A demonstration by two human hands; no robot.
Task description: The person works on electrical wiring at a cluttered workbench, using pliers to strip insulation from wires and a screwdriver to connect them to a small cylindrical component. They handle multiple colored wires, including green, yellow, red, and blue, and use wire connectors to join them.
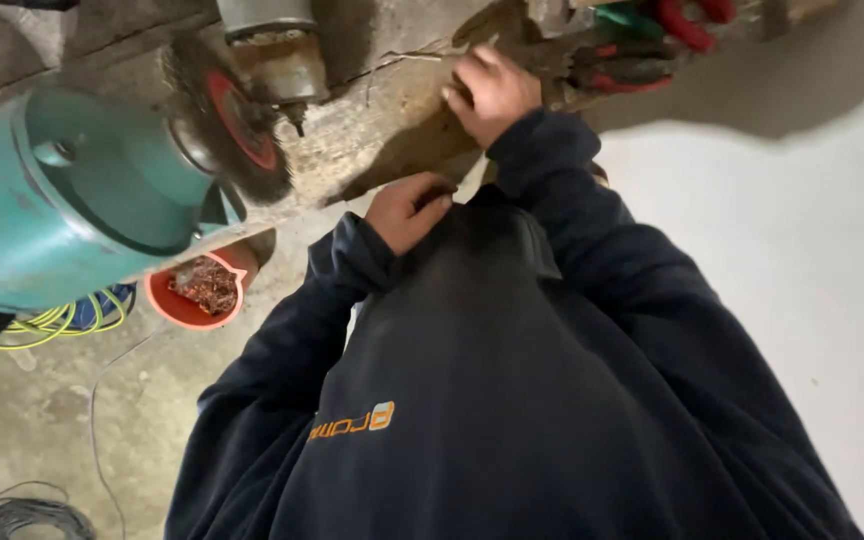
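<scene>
Dark navy sweatshirt [512,400] nearest the camera. Left hand [407,208] at its collar, fingers curled on a small dark piece, hard to make out. Right hand [492,92] just beyond on the rough, rusty desk [382,120], fingers bent, grip unclear. Wire wheel [237,120] left of both; left hand nearer.

You get one view only — your head camera, looking steeply down your dark sweatshirt [512,400], workbench [392,110] close at twelve o'clock.
</scene>
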